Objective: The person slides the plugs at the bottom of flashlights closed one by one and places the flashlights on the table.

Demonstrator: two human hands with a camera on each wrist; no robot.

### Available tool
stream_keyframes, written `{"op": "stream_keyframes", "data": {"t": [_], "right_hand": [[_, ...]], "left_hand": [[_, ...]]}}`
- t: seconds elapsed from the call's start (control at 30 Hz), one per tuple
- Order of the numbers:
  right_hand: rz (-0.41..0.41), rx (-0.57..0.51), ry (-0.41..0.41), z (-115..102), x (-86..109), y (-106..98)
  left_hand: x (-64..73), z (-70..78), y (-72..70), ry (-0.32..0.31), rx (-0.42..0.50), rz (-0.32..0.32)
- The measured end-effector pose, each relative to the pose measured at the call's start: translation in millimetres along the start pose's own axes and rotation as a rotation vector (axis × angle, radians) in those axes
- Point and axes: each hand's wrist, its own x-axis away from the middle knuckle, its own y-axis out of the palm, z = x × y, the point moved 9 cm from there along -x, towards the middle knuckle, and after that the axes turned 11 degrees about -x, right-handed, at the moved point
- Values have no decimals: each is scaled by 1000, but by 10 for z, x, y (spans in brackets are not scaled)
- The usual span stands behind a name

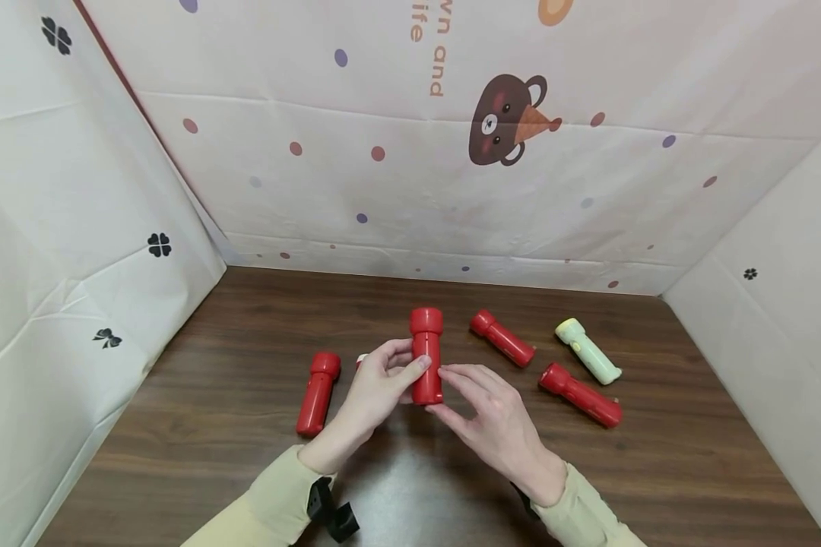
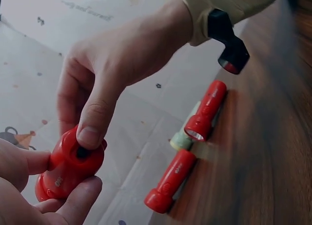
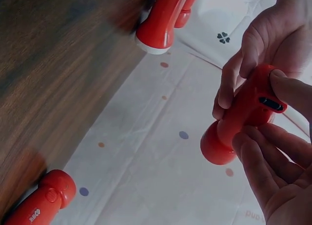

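Left-hand grip (image 1: 378, 384): pinching a red flashlight (image 1: 426, 334) above the counter (image 1: 698, 456). Right-hand grip (image 1: 501, 416): pinching its base. In the head view, the left-hand grip mostly hides a white-rimmed flashlight (image 3: 160, 28); lettering (image 1: 437, 72) is cut off at the top edge. White printed sheeting (image 1: 520, 216) borders the dark wood-grain counter.

Held flashlight (image 1: 427, 342), in left hand (image 1: 379, 377) and right hand (image 1: 490, 414): red, black inset at its end. Left flashlight (image 1: 318, 393), left of the left hand: red. Right of the right hand: near flashlight (image 1: 580, 395) and far flashlight (image 1: 502, 339), red; pale flashlight (image 1: 591, 352), light green, yellow rim. Bench (image 1: 246, 365) under both hands: dark brown, wood-grained. Backdrop (image 1: 397, 190) beyond: white, purple and reddish dots, brown bear (image 1: 498, 121). Sleeves (image 1: 267, 490): pale yellow-beige.
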Motion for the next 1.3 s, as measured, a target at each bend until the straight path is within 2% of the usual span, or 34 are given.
{"op": "stream_keyframes", "data": {"t": [0.67, 1.0, 1.3], "right_hand": [[-149, 48, 106, 176, 54, 158], [-190, 81, 74, 155, 118, 268], [-249, 81, 98, 186, 165, 366]], "left_hand": [[-156, -126, 23, -32, -150, -66], [-190, -186, 1, -43, -364, -136], [-192, -196, -5, -47, -473, -159]]}}
